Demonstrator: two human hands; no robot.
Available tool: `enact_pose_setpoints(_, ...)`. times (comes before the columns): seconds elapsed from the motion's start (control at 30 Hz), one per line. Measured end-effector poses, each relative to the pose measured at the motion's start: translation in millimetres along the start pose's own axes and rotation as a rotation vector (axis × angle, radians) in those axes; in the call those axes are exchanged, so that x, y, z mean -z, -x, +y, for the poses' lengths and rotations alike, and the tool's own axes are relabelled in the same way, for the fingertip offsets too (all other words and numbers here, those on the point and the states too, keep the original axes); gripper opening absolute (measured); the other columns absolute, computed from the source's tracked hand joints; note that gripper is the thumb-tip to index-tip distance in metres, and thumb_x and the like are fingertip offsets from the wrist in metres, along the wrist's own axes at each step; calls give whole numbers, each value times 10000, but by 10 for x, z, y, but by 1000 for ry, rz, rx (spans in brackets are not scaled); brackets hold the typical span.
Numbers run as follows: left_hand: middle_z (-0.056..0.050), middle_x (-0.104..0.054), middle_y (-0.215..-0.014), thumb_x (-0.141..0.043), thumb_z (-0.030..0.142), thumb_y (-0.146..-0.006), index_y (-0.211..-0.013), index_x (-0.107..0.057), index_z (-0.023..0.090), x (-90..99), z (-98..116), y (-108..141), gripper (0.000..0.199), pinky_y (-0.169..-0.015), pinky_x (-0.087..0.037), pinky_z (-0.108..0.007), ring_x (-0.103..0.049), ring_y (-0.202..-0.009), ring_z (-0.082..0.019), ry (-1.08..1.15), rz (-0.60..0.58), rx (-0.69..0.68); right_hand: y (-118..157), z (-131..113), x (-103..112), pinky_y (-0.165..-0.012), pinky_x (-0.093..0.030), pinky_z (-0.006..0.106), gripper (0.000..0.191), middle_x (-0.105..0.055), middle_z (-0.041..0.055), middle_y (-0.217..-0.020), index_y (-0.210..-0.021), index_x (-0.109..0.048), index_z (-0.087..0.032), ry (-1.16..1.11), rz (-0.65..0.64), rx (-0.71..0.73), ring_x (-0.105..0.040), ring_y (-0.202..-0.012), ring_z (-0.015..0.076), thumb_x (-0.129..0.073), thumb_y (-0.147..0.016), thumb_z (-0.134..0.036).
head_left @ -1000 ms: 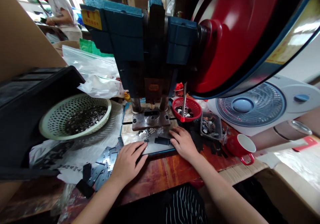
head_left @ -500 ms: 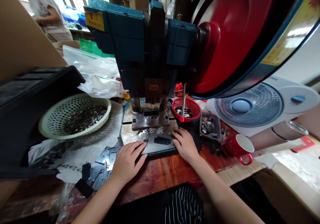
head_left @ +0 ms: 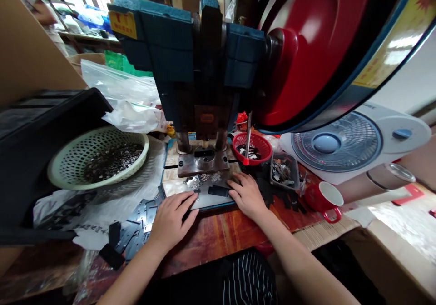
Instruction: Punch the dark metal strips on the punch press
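Observation:
My left hand [head_left: 175, 216] rests palm down at the front left edge of the press's metal base plate [head_left: 173, 178], fingers stretched out. Its index fingertip is at a small dark part [head_left: 196, 191]. On the plate's right side my right hand [head_left: 248, 197] lies with spread fingers, its thumb at the right end of a flat black rectangular piece [head_left: 218, 191]. Small shiny metal bits [head_left: 204, 178] are scattered behind that piece, in front of the steel die block [head_left: 204, 165]. Neither hand visibly grips anything.
The blue press [head_left: 163, 41] with its red flywheel [head_left: 327, 37] towers over the plate. Left are a pale green basket [head_left: 61, 171] and flat dark pieces [head_left: 136, 225]. Right are a red basket [head_left: 260, 152], a plastic tub [head_left: 285, 173], a red mug [head_left: 316, 196] and a fan [head_left: 340, 143].
My right hand has moved slightly left, so its thumb now reaches the black piece. The left hand stays nearly still. The view shifts a little, and the person at the back moves left.

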State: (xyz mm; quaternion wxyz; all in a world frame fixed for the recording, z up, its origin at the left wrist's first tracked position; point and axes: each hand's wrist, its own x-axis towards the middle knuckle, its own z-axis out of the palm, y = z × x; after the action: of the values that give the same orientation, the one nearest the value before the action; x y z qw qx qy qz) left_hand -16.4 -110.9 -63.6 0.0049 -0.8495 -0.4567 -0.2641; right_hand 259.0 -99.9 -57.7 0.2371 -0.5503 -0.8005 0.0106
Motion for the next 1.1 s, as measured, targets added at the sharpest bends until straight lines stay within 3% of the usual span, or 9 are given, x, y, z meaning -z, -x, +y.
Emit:
enact_pose_setpoints(0.3, -74, -625, -1161, -530, 337, -832, -1173, -588, 249, 15, -2, 12, 357, -897, -435, -420, -570, -1047, -245, 8, 9, -11, 94, 94, 3, -974, -403, 444, 325, -562, 94, -1213, -1176, -587, -232, -69, 98, -54, -459, -1172, 243, -414, -918, -326)
enact_pose_setpoints(0.47, -84, -620, -1148, -562, 293, -820, -1169, -584, 229, 12, -14, 62, 356, -913, -427, -421, -561, -1052, -242, 18, 34, -44, 149, 51, 9, -1024, -337, 503, 308, -542, 74, -1262, -1174, -592, -267, -8, 29, 13, -431, -1207, 263, -473, -897, -330)
enact_pose_setpoints(0.8, -35, -671, -947, -570, 218, -827, -1036, -648, 268, 23, 0, 160, 228, -790, -458, -349, -599, -861, -184, 40, 106, -40, 330, 13, 0, -995, -391, 468, 244, -598, 70, -1170, -1097, -625, -247, -36, 117, 83, -480, -1161, 245, -519, -878, -268)
enact_pose_setpoints(0.97, -47, -666, -933, -519, 212, -861, -1006, -626, 215, 88, 15, 85, 181, -820, -462, -335, -602, -874, -182, 142, 197, 116, 459, -109, -67, -940, -442, 425, 180, -636, 59, -993, -989, -645, -238, -136, 204, 74, -543, -1044, 215, -511, -881, -188)
enact_pose_setpoints(1.1, -71, -632, -1015, -450, 261, -892, -1120, -576, 195, 136, 42, -43, 268, -863, -459, -345, -585, -963, -198, 253, 208, 346, 293, -243, -56, -908, -450, 420, 157, -616, 67, -930, -925, -646, -219, -204, 262, 18, -547, -995, 216, -501, -881, -180)
